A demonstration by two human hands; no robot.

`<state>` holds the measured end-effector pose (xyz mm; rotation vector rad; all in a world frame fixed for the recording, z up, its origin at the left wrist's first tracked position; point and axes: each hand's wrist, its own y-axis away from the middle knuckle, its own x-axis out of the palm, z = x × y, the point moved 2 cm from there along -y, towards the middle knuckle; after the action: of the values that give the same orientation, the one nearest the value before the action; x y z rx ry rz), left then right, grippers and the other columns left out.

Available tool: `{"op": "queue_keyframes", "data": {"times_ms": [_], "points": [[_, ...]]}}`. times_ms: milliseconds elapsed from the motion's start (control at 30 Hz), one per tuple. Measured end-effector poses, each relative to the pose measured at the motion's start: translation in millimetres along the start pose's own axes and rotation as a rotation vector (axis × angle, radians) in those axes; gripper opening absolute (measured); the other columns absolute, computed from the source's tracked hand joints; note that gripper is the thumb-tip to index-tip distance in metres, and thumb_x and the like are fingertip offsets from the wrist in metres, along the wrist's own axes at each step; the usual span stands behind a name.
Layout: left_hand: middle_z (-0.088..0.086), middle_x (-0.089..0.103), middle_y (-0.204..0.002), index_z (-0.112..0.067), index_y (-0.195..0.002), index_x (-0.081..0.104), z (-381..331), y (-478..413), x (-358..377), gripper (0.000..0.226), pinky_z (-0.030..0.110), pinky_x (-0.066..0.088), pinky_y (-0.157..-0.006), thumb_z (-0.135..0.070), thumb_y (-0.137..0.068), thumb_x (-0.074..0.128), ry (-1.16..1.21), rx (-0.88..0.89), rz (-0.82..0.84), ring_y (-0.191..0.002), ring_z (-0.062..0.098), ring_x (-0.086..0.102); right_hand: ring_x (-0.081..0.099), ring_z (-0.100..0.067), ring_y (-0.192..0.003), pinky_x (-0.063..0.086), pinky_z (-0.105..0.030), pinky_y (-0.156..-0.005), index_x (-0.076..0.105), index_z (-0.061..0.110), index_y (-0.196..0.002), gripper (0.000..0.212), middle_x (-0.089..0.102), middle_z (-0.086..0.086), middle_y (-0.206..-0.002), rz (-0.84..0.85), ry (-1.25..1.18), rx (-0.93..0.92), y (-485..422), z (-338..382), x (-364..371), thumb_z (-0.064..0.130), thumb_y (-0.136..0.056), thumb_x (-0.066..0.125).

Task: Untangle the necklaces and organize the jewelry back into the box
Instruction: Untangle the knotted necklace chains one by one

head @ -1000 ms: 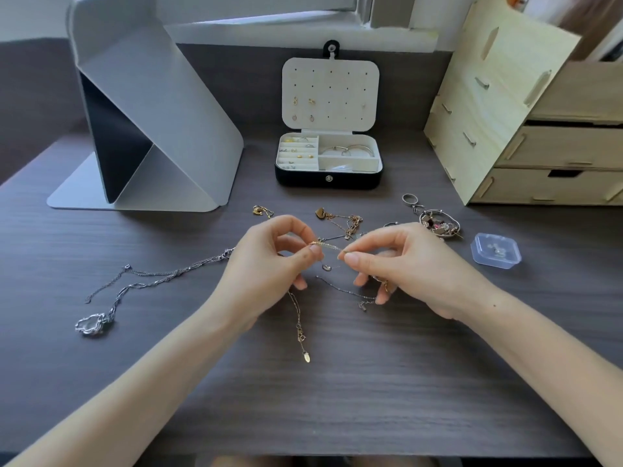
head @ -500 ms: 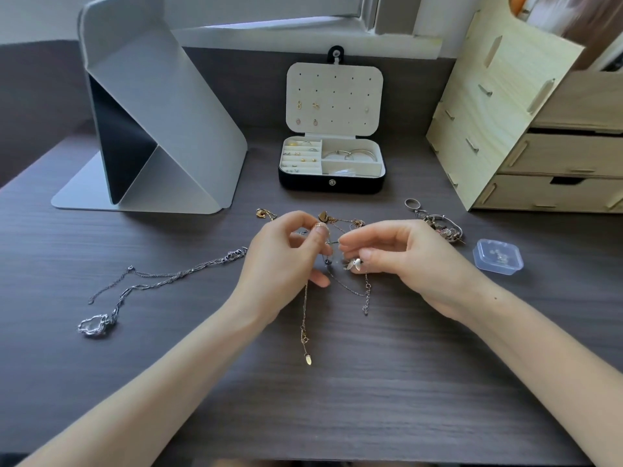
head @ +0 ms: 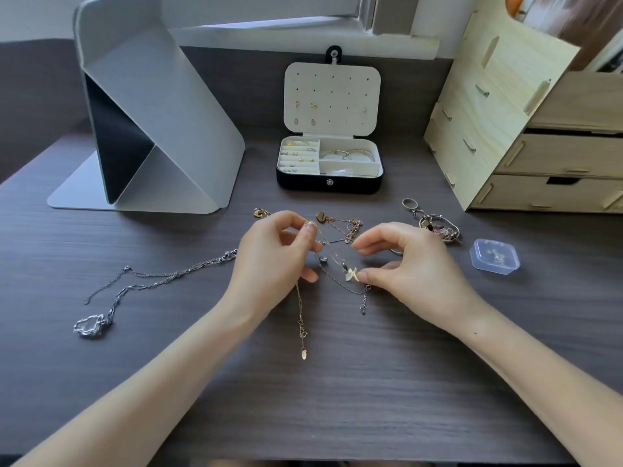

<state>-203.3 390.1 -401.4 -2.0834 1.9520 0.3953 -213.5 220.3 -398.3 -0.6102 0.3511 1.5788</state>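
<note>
With the jewelry box (head: 329, 183) taken as centre, a folded stand (head: 151, 112) is set to its left and a drawer unit (head: 499, 129) to its right, the tangled necklaces (head: 350, 226) are laid before it, a loose chain (head: 90, 326) front-left, a small case (head: 494, 261) front-right.

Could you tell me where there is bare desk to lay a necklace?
Bare desk lies at the near edge below the gold chain, and between the grey stand and jewelry box. Crowded: the central tangle, silver necklace left, charm bracelet and plastic case right.
</note>
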Motion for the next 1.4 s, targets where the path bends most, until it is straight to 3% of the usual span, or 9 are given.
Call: {"op": "queue_keyframes", "data": {"times_ms": [233,433,533,667,867,1067,1167,1233,1400], "points": [[-0.006,0.071,-0.076,-0.016,-0.077,0.060,0.9,-0.5,-0.4,0.019,0.016,0.041,-0.048,-0.023,-0.094,0.054,-0.038,0.032,-0.013,-0.041,0.013,0.061,0.058,-0.003,-0.085,0.054,-0.021,-0.066,0.066,0.019,-0.087,0.038,0.058,0.015,-0.088,-0.063,0.055,-0.091,6.1,5.1,-3.7,-0.012,-0.067,0.073],[-0.007,0.069,-0.078,-0.017,-0.078,0.061,1.7,-0.6,-1.3,0.018,0.013,0.037,-0.044,-0.026,-0.093,0.056,-0.087,0.049,-0.012,-0.042,0.011,0.061,0.062,0.001,-0.073,0.045,-0.005,-0.061,0.066,0.023,-0.081,0.036,0.064,0.011,-0.088,-0.082,-0.099,-0.037,14.8,17.4,-17.3,-0.010,-0.070,0.073],[-0.006,0.069,-0.077,-0.018,-0.078,0.062,1.8,-1.3,-0.9,0.017,0.022,0.043,-0.050,-0.027,-0.092,0.057,-0.086,0.043,-0.007,-0.040,0.008,0.059,0.064,0.001,-0.075,0.052,-0.015,-0.065,0.067,0.023,-0.079,0.035,0.069,0.011,-0.080,-0.071,-0.184,-0.002,16.5,19.9,-23.0,-0.009,-0.067,0.075],[-0.004,0.071,-0.069,-0.017,-0.080,0.062,0.1,-0.4,0.9,0.021,0.023,0.044,-0.053,-0.030,-0.094,0.052,-0.047,0.001,0.042,-0.039,0.014,0.059,0.066,-0.008,-0.075,0.057,-0.029,-0.071,0.067,0.014,-0.076,0.033,0.071,0.005,-0.076,-0.035,-0.400,0.122,17.7,18.7,-28.5,-0.015,-0.063,0.074],[0.001,0.073,-0.071,-0.022,-0.079,0.062,-8.3,7.0,4.7,0.027,0.012,0.026,-0.033,-0.033,-0.098,0.045,0.029,-0.104,0.133,-0.044,0.022,0.061,0.065,-0.013,-0.068,0.056,-0.025,-0.057,0.065,0.002,-0.078,0.028,0.067,-0.008,-0.074,0.056,-0.741,0.307,28.6,24.8,-26.9,-0.016,-0.057,0.066],[0.011,0.073,-0.071,-0.012,-0.096,0.059,-13.3,14.7,6.0,0.032,0.014,0.019,-0.035,-0.036,-0.100,0.039,0.183,-0.244,0.254,-0.041,0.021,0.060,0.065,-0.013,-0.065,0.056,-0.024,-0.057,0.065,0.003,-0.078,0.030,0.067,-0.008,-0.074,0.095,-0.895,0.334,38.5,31.2,-20.9,-0.007,-0.049,0.066],[0.007,0.071,-0.064,-0.013,-0.100,0.059,-14.8,18.9,5.1,0.034,0.015,0.022,-0.036,-0.037,-0.101,0.035,0.270,-0.306,0.318,-0.047,0.021,0.064,0.065,-0.015,-0.068,0.059,-0.030,-0.065,0.064,0.002,-0.080,0.034,0.068,-0.008,-0.076,0.122,-0.880,0.302,46.3,33.1,-11.9,-0.009,-0.049,0.071],[0.004,0.067,-0.057,-0.014,-0.101,0.060,-14.9,21.0,4.7,0.036,0.014,0.025,-0.035,-0.038,-0.101,0.034,0.305,-0.333,0.341,-0.045,0.019,0.063,0.065,-0.020,-0.074,0.059,-0.033,-0.071,0.064,-0.001,-0.082,0.033,0.067,-0.012,-0.079,0.152,-0.856,0.262,52.5,33.8,-3.4,-0.014,-0.054,0.075],[0.005,0.066,-0.056,-0.017,-0.105,0.060,-14.9,24.2,3.3,0.037,0.013,0.020,-0.034,-0.041,-0.100,0.033,0.230,-0.302,0.351,-0.041,0.017,0.057,0.070,-0.021,-0.090,0.057,-0.031,-0.077,0.064,0.002,-0.087,0.020,0.071,-0.013,-0.091,0.210,-0.654,0.162,64.9,35.3,4.3,-0.016,-0.083,0.055]]}}
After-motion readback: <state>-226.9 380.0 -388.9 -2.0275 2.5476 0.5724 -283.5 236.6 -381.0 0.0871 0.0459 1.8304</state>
